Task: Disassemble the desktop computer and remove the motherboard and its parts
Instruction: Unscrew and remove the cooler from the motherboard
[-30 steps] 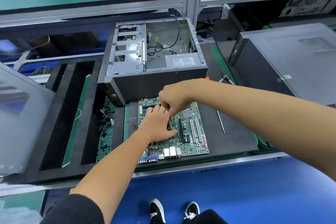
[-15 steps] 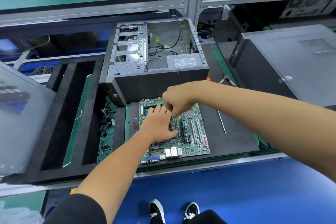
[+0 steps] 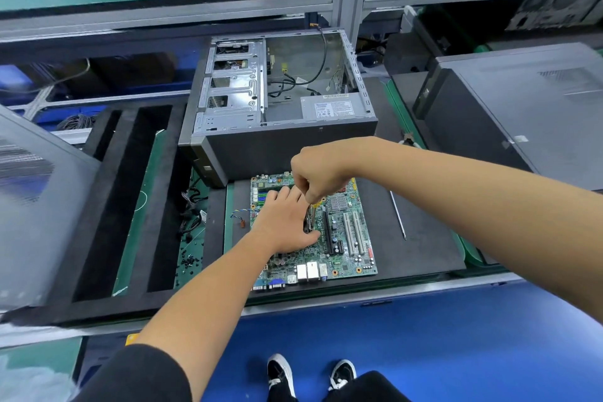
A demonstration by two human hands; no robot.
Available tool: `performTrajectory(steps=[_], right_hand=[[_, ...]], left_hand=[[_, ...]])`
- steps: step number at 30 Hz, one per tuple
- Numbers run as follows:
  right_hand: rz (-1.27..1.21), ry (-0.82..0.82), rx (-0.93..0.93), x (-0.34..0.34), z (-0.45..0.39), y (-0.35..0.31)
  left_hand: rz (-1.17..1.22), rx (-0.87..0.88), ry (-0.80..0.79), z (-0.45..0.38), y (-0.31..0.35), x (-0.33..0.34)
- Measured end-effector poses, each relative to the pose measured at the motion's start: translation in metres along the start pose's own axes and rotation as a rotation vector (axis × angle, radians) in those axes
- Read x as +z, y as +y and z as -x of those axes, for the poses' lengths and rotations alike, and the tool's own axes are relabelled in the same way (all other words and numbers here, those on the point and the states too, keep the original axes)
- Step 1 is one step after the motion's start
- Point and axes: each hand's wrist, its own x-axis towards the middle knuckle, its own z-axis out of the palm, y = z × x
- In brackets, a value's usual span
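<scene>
The motherboard [image 3: 339,232] lies flat on a black mat [image 3: 421,248] on the desk, out of the open computer case [image 3: 277,101] that stands just behind it. The left hand [image 3: 284,222] presses flat on the board's middle, fingers straight and spread. The right hand [image 3: 313,176] hovers above it, fingers curled tight round the top of a thin metal tool [image 3: 311,217], seemingly a screwdriver, whose tip goes down beside the left thumb; what it engages is hidden.

Judging from this, the step in hand is loosening a part near the processor area. The main risk is a slip: the tip stands close to the left thumb and to the long black expansion slot [image 3: 327,232], so a skid under pressure could jab the hand or gouge traces and small components. Leaning hard with the flat palm could flex the board or bend pins beneath it. A freed screw could roll off among the loose screws [image 3: 189,259] and cables [image 3: 192,209] on the green strip at the left. A loose metal rod [image 3: 398,215] lies on the mat to the right, well apart from the board.
</scene>
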Motion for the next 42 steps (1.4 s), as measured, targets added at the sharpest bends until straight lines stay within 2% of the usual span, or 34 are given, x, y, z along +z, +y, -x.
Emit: performTrajectory(steps=[5,12,16,18,24,28,31,34,39,42], right_hand=[[-0.020,-0.042,0.055,-0.001,0.002,-0.004],[-0.239,-0.197,0.286,-0.005,-0.005,-0.002],[-0.219,-0.203,0.306,-0.007,-0.005,-0.002],[-0.136,-0.174,0.261,-0.007,-0.003,-0.005],[0.391,-0.037,-0.024,0.000,-0.002,-0.031],[0.575,-0.062,-0.155,-0.001,-0.002,-0.039],[0.673,-0.068,-0.241,0.001,-0.001,-0.039],[0.469,-0.040,-0.239,-0.001,0.002,-0.030],[-0.313,-0.055,0.071,0.002,0.000,-0.011],[-0.439,-0.082,0.159,0.002,-0.002,-0.006]], left_hand=[[0.009,0.003,0.013,0.000,0.000,0.000],[-0.004,0.010,0.020,0.000,-0.002,0.002],[0.006,0.014,0.018,0.000,-0.003,0.003],[0.009,0.016,0.014,0.000,-0.002,0.002],[0.052,0.010,-0.058,0.000,-0.002,0.000],[0.215,0.027,0.047,0.004,0.000,-0.002],[0.232,0.032,0.048,0.006,0.000,-0.006],[0.170,0.032,-0.011,0.004,-0.002,-0.006],[0.057,0.023,-0.057,-0.001,-0.002,-0.001],[0.043,0.023,-0.057,-0.001,-0.004,0.000]])
